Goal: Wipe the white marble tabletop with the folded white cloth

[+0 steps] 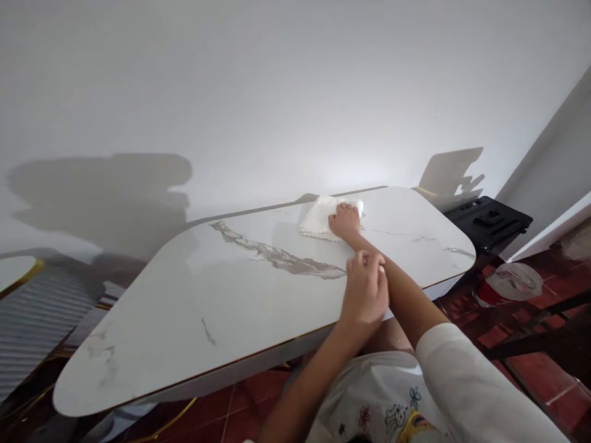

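Note:
A white cloth with a scalloped edge lies on the white marble-patterned tabletop, toward its wall side. My right hand presses down on the cloth's right part, fingers bent over it. Closer to my body, my left hand is curled into a loose fist in front of my right forearm. It overlaps the forearm in view, and whether the two touch I cannot tell. Nothing shows in the left fingers.
A pale wall runs behind the table. Beyond the table's right end stands a black case. A clear-and-red plastic container sits lower right, over the red tiled floor. A ribbed grey piece with a gold-edged top stands left.

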A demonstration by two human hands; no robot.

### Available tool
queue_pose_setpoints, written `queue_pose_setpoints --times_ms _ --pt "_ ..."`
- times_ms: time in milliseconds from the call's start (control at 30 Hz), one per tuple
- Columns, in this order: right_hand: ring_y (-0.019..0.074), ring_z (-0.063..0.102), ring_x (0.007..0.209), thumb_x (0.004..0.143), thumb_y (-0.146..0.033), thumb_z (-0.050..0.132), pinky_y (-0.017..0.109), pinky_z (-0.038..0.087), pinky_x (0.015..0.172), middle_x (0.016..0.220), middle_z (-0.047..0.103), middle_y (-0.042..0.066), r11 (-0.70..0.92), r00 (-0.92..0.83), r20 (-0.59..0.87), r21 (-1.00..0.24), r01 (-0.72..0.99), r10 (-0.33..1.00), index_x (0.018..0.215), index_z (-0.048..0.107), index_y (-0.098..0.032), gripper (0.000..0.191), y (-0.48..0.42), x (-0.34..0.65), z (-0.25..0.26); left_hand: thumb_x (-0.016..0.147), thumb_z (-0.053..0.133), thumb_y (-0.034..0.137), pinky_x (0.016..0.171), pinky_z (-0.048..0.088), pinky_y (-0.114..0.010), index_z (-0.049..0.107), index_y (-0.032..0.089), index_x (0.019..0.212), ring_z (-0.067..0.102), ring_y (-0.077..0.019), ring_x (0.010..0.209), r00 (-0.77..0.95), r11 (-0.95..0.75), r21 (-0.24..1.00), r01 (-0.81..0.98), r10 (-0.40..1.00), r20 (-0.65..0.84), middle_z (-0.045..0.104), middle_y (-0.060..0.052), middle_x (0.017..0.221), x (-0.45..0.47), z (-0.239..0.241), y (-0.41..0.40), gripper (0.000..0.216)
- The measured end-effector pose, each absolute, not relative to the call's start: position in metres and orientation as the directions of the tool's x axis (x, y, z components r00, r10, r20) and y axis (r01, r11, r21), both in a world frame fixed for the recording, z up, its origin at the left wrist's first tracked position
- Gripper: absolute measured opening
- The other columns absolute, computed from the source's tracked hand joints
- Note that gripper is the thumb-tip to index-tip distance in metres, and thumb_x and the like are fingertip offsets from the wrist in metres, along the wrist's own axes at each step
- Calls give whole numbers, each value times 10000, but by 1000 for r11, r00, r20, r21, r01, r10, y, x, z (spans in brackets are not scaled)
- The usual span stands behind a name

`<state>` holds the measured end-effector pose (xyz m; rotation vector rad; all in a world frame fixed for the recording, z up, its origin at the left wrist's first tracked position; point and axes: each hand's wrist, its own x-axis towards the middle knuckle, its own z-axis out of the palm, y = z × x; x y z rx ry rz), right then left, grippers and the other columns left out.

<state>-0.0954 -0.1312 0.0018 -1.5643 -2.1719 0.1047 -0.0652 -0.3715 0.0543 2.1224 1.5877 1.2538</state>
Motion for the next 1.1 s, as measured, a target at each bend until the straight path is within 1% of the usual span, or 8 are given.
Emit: queue_pose_setpoints --times_ms 133,300,467,633,800,933,967,1100 --pt "283 400 1291 900 -262 333 423 239 1086 1372 516 178 345 -254 288 -334 877 923 1263 536 -55 465 -131 -95 2 837 379 71 749 455 -350 462 218 843 499 -207 855 311 -569 673 472 822 477 523 -71 890 -59 55 -387 170" --pt "276 380 1306 903 -243 322 416 227 1095 1374 514 177 347 -252 296 -333 877 921 1258 532 -47 457 -132 -95 3 857 327 99 804 429 -424 458 215 906 483 -237 878 31 -428 650 628 848 529 497 -80 914 -59 48 -379 182" --pt "272 400 1288 901 -260 325 391 230 1092 1366 521 174 340 -250 282 -338 878 926 1249 542 -38 467 -133 -94 3 842 347 86 746 446 -361 430 227 849 501 -213 842 228 -588 658 470 801 553 515 -65 868 -60 40 -386 164" --pt "280 389 1291 899 -246 325 416 222 1092 1359 525 178 351 -246 312 -347 870 918 1253 534 -43 458 -131 -95 1 854 311 104 853 410 -413 465 225 948 490 -236 945 14 -437 642 630 833 553 546 -78 976 -67 30 -374 218" --pt "283 415 1266 895 -271 343 411 243 1085 1345 534 179 350 -248 305 -347 870 919 1220 560 -48 449 -130 -95 1 856 332 130 768 445 -361 476 218 829 517 -212 852 232 -637 617 463 758 609 551 -72 879 -62 26 -386 171" --pt "276 412 1267 899 -261 336 403 242 1083 1330 548 168 356 -246 326 -339 871 913 1217 559 -56 440 -130 -95 0 880 331 152 837 442 -415 504 220 867 514 -234 920 11 -445 672 591 838 545 555 -90 949 -60 35 -380 187" --pt "276 412 1267 900 -259 335 406 241 1083 1329 551 163 358 -249 325 -340 869 912 1216 559 -63 434 -130 -95 0 886 330 164 824 450 -417 509 224 856 523 -237 917 25 -459 687 564 841 541 561 -91 938 -59 39 -381 191" --pt "282 417 1256 898 -264 348 400 243 1083 1321 551 176 354 -249 314 -338 872 916 1208 561 -47 434 -129 -95 1 935 334 290 709 498 -389 598 280 841 585 -234 807 440 -661 722 203 721 535 602 -73 786 -63 56 -417 280"
